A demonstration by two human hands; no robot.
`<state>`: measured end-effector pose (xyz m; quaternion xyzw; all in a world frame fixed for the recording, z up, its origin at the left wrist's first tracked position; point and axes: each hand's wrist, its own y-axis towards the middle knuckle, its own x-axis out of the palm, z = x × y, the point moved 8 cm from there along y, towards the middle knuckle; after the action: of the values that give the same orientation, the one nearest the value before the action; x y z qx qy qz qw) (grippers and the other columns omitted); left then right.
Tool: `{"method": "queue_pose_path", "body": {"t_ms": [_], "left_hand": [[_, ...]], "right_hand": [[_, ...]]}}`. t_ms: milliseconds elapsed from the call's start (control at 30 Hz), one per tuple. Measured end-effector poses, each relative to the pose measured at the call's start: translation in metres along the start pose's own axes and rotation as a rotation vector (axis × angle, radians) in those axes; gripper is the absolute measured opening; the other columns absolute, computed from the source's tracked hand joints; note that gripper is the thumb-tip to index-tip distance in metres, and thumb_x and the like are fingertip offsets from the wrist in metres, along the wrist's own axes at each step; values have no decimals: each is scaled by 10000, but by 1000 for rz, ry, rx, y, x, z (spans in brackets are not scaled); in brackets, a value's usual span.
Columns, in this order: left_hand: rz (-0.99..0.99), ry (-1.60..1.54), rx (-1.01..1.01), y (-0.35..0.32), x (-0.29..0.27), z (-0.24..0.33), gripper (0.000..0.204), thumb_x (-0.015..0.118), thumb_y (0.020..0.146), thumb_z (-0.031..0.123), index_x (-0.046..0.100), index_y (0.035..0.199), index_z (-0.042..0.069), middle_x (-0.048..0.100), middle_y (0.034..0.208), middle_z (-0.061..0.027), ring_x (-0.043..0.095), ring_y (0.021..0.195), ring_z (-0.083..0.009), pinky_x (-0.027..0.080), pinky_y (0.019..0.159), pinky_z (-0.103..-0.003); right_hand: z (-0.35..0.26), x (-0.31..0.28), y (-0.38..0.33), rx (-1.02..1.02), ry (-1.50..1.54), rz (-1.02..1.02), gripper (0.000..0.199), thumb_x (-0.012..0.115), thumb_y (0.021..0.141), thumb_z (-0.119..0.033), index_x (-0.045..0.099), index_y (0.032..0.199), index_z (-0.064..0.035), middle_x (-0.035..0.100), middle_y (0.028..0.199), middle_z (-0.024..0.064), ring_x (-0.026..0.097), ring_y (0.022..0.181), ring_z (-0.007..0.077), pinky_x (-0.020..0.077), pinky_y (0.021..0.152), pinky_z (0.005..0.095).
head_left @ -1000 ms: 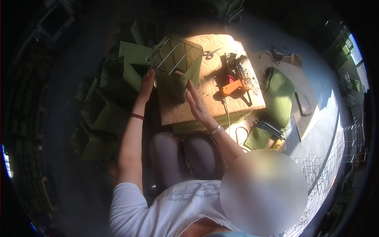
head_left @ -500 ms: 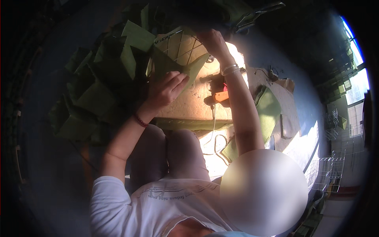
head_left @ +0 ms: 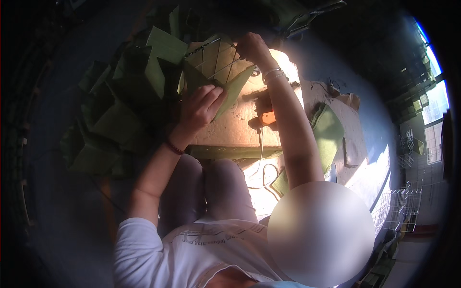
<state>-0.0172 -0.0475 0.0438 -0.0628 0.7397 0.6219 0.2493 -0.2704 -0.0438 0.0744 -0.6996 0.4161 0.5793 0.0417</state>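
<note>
A piece of green felt-like fabric (head_left: 235,93) with a wire grid (head_left: 223,60) at its far side stands over the worktable. My left hand (head_left: 204,106) is closed on the near fold of the fabric, fingers bent over its edge. Beyond it, at the far right corner of the grid, my right hand (head_left: 254,49) is balled into a fist. A thin pale strand or rod runs from near that fist toward the fabric; what the fingers hold is hidden. A dark chain-like cord (head_left: 204,47) lies along the grid's far left edge.
Green folded fabric boxes (head_left: 115,110) are heaped on the left. On the pale worktable (head_left: 225,137), an orange-handled corded tool (head_left: 265,119) lies beside my right forearm. More green fabric (head_left: 329,132) lies on the right, and wire racks (head_left: 401,206) stand farther off.
My right hand has turned and closed into a tighter fist, shifting slightly at the grid's far corner. The pale strand near it now shows more clearly. My left hand keeps its grip.
</note>
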Motion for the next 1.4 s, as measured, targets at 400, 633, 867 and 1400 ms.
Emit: {"method": "queue_pose_path", "body": {"t_ms": [400, 633, 867, 1400], "left_hand": [[-70, -248, -365, 40, -4, -25, 168, 718, 654, -46, 656, 799, 14, 571, 838, -60, 547, 838, -243, 478, 717, -339], [-180, -299, -551, 38, 13, -48, 91, 718, 649, -39, 653, 705, -9, 586, 788, -82, 556, 827, -253, 479, 716, -346], [-349, -302, -540, 36, 35, -67, 44, 684, 663, -28, 671, 699, -6, 623, 800, -130, 592, 855, -301, 483, 766, -380], [-435, -325, -521, 37, 52, -71, 115, 602, 698, -12, 538, 775, 44, 575, 863, -121, 548, 951, -318, 454, 834, -384]], "right_hand": [[-5, 0, 1, -18, -160, -40, 129, 560, 750, -48, 679, 791, -18, 666, 861, 211, 649, 861, 373, 529, 777, 429], [-10, 0, -3, -10, -112, -70, 146, 550, 758, -45, 684, 812, -26, 667, 857, 211, 649, 873, 376, 529, 767, 440], [-25, -2, -8, -127, -211, -22, 139, 549, 754, -43, 682, 790, -24, 666, 840, 211, 654, 850, 372, 533, 753, 432], [-109, -45, -171, -542, 205, 367, 280, 612, 741, 71, 644, 1009, -1, 643, 992, 118, 605, 985, 291, 497, 819, 381]]}}
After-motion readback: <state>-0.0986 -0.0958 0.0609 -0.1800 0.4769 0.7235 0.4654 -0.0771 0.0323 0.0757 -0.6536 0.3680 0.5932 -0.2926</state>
